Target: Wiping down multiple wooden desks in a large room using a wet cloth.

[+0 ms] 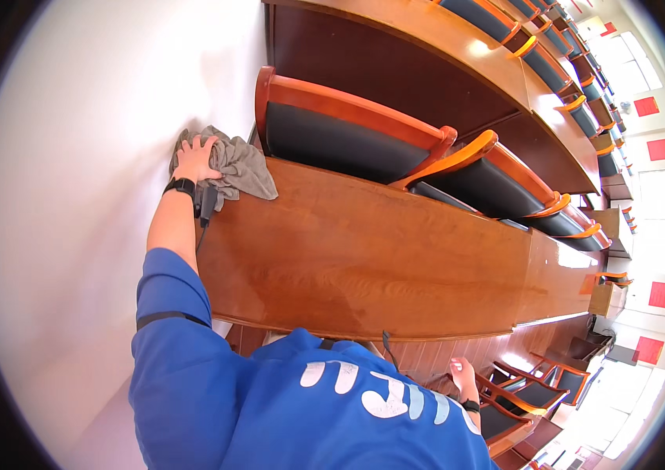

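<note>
My left hand (196, 161) lies with spread fingers on a crumpled grey-brown cloth (244, 167), at the far left end of a long varnished wooden table (367, 252), against the white wall. A black band circles the left wrist. Just beside that wrist a small dark device (207, 202) with a cable sits at the table's end. My right hand (461, 371) hangs low beyond the table's near edge, with fingers curled and no object visible in it; a dark band is on its wrist.
Wooden chairs with black padded backs (344, 141) stand along the table's far side. Behind them runs another long wooden desk (414, 35), with more rows beyond. The white wall (91, 176) closes off the left. More chairs (529, 393) stand at lower right, near bright windows.
</note>
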`<state>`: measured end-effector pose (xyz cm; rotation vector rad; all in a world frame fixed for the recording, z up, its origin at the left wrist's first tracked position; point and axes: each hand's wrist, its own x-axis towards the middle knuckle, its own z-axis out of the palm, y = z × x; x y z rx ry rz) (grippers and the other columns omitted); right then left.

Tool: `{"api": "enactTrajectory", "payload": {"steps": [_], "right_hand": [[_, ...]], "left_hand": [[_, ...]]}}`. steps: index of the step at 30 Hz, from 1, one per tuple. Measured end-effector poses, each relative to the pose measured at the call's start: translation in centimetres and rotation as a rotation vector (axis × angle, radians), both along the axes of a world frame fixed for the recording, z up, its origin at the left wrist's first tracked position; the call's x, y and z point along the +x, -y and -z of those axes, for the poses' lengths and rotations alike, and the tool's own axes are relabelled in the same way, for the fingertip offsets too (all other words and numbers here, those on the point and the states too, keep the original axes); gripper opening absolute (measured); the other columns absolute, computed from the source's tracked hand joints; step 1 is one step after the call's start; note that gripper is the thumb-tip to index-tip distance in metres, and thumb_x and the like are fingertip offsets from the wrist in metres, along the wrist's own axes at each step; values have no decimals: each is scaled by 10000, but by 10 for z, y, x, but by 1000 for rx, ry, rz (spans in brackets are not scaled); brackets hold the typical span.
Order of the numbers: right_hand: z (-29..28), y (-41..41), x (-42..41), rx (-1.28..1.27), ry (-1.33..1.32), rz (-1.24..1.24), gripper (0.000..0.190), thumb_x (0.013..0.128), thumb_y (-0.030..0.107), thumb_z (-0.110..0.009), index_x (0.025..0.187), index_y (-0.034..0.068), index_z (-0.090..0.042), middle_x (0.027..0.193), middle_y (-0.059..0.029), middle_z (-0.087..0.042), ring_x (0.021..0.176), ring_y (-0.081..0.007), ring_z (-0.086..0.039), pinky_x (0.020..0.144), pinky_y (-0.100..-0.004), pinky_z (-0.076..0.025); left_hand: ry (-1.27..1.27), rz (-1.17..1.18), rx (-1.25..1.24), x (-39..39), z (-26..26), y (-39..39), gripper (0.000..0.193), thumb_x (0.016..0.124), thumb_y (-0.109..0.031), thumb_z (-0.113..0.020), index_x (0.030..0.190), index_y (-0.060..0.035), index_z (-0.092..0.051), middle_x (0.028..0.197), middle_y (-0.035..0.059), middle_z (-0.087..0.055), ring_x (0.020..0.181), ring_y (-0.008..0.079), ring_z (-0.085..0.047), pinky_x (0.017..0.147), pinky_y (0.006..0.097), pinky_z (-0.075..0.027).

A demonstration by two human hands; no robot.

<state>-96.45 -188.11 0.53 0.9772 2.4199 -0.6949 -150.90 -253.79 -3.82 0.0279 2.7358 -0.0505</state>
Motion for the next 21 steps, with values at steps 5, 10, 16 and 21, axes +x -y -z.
{"api": "enactTrajectory", "payload": {"steps": [5, 10, 16, 21], "right_hand": [[31, 6, -25, -42, -40, -115, 200, 771, 124, -551, 947, 43, -601, 817, -114, -649, 756, -224, -632, 698, -309, -495], [67, -6, -28, -136, -1, -173, 201, 788, 98, -516, 950, 18, -603, 829, -132, -641, 767, -220, -628, 688, -296, -497], [97, -40, -15, -165, -54, -226, 229, 812, 110, -465, 955, -12, -595, 781, -129, -633, 674, -215, -625, 617, -300, -505], [100, -57, 5, -178, -17, -220, 230, 815, 114, -460, 958, -4, -596, 765, -123, -628, 671, -200, -620, 575, -294, -484]], "left_hand": [[-292, -171, 162, 76, 16, -5, 909, 578, -383, -770, 1335, -272, -280, 1396, 172, -205, 1220, 493, -241, 963, 562, -276], [-355, -378, 101, 193, 24, -18, 914, 614, -466, -726, 1359, -248, -244, 1389, 213, -189, 1187, 519, -255, 947, 564, -273], [-172, -584, 14, 275, 7, -29, 996, 610, -550, -700, 1388, -212, -179, 1392, 275, -148, 1183, 550, -260, 930, 572, -286], [-156, -294, 36, 309, 2, -74, 1063, 565, -601, -698, 1399, -197, -176, 1393, 296, -128, 1180, 575, -234, 917, 596, -280]]}}
